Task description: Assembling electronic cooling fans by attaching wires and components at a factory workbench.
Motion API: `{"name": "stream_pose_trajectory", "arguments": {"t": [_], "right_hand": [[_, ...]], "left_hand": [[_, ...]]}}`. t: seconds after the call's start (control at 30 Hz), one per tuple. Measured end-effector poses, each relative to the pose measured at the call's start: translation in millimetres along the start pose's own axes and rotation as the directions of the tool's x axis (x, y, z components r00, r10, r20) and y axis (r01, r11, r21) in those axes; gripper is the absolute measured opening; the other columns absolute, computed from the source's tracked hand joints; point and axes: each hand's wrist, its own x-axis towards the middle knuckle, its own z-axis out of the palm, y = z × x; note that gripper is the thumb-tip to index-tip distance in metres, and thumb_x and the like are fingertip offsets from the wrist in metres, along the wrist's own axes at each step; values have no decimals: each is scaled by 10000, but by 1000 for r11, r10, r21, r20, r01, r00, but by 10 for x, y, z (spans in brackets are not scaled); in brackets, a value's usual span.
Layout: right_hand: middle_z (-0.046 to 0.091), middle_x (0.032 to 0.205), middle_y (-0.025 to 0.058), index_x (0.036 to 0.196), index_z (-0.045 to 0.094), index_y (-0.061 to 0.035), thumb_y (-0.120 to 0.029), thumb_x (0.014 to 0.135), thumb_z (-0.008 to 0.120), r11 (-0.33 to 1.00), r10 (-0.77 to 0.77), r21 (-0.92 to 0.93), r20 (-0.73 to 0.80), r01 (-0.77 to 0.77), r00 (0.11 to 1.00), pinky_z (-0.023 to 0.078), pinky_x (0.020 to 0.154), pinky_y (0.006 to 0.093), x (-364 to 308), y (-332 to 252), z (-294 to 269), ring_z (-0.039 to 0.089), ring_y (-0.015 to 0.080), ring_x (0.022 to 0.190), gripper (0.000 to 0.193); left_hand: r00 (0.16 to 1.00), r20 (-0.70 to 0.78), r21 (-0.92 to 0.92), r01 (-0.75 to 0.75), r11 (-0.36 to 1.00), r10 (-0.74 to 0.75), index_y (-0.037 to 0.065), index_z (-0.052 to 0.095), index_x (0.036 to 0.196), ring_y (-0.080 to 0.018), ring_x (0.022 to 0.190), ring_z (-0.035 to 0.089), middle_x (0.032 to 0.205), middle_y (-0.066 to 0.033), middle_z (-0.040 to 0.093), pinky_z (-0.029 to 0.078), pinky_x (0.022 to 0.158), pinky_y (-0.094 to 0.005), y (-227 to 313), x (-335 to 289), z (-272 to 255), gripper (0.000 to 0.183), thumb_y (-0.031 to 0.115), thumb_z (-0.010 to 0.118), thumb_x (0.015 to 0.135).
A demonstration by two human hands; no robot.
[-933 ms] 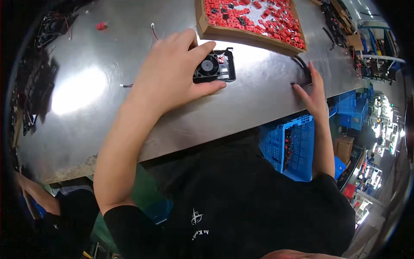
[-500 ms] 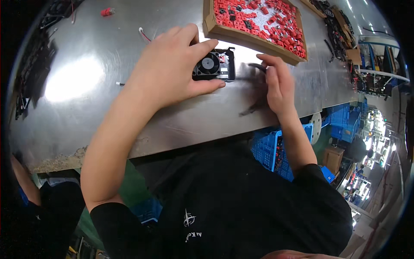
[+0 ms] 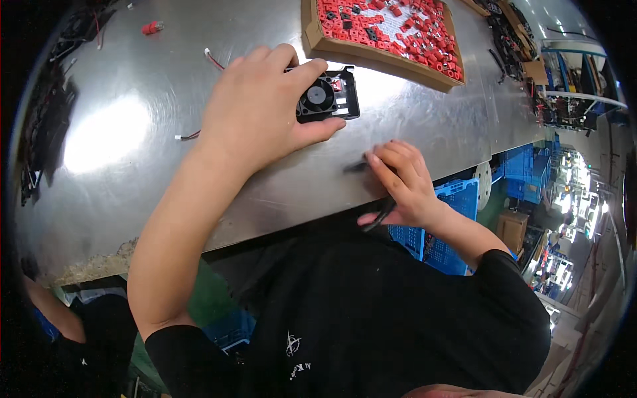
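Against the metal bench, my left hand grips a black rectangular housing between thumb and fingers. A small black cooling fan sits inside it, with a red part beside the fan. The palm hides the housing's left side. Near the bench's front edge, my right hand has its fingers curled. A slim black object sticks out by its thumb; its kind is unclear. Another dark piece shows blurred at the fingertips, and I cannot tell whether the two are joined.
A cardboard tray of red and black small parts stands behind the housing. Short wires with white connectors and a red part lie at the left. Dark assemblies line the left edge. Blue crates stand below the bench.
My right hand has moved from beside the housing toward me, to the bench's front edge, with the black object. My left hand keeps its grip on the housing. The view has shifted slightly.
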Motion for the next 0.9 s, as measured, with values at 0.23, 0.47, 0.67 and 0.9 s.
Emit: {"name": "stream_pose_trajectory", "arguments": {"t": [0.23, 0.47, 0.67, 0.9], "right_hand": [[500, 903, 40, 1059, 578, -112, -613, 1018, 681, 348, 224, 889, -388, 298, 894, 437, 564, 304, 487, 318, -116, 513, 182, 616, 513], [362, 635, -26, 911, 489, -117, -874, 1008, 312, 309, 517, 941, -285, 135, 807, 245, 467, 274, 1610, 211, -387, 277, 89, 485, 784], [363, 632, -16, 929, 474, -113, -711, 1093, 382, 104, 543, 960, -273, 259, 794, 276, 473, 282, 1699, 301, 45, 294, 97, 492, 627], [365, 655, -16, 936, 475, -110, -760, 1057, 419, 173, 353, 947, -317, 272, 880, 287, 523, 284, 1690, 258, -128, 297, 104, 527, 664]], "left_hand": [[999, -29, 39, -45, 998, 46, 131, 723, 1312, -323, 1028, 651, 1069, -100, 655, 536, 906, -465, -9, -33, 26, 662, 546, 844, 810], [998, -46, 11, -32, 999, 32, 145, 745, 1263, -312, 1026, 658, 1048, -91, 663, 537, 893, -463, -16, -12, 44, 622, 535, 856, 792], [1000, -23, -1, -5, 1000, 5, 159, 754, 1245, -313, 999, 651, 1001, -87, 635, 540, 866, -460, 20, 17, -3, 605, 506, 878, 765], [999, 23, -12, 44, 999, -44, 153, 772, 1199, -300, 1015, 656, 997, -84, 639, 552, 904, -454, 33, 13, -40, 580, 509, 878, 754]]}}
